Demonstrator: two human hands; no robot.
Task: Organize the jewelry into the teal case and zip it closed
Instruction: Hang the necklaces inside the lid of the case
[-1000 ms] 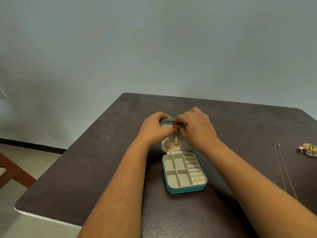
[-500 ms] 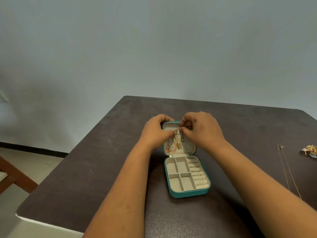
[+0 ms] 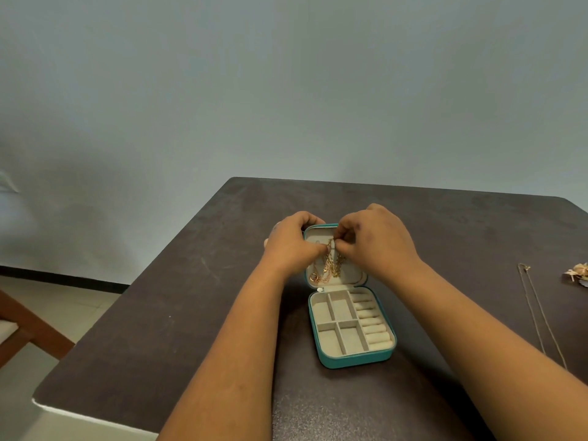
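Your teal case (image 3: 353, 359) lies open mid-table, its cream compartments bare. Your left hand (image 3: 291, 245) and right hand (image 3: 380, 241) each pinch the gold chains (image 3: 331, 265) hanging inside the raised lid. The dark table (image 3: 178, 291) stands before a pale wall (image 3: 286, 90). Far right, a thin necklace (image 3: 537, 313) lies beside a shell ornament (image 3: 579, 273), cut off at the edge. Your fingertips are mostly hidden.

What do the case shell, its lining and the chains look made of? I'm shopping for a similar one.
Teal case: the shell looks like smooth faux leather, going by its matte, even sheen, though that is not certain. Lining: pale beige with a soft, dull nap, probably velvet or flocked fabric. Chains, pinched by both hands: gold-toned metal links that glint; plated or solid cannot be told.
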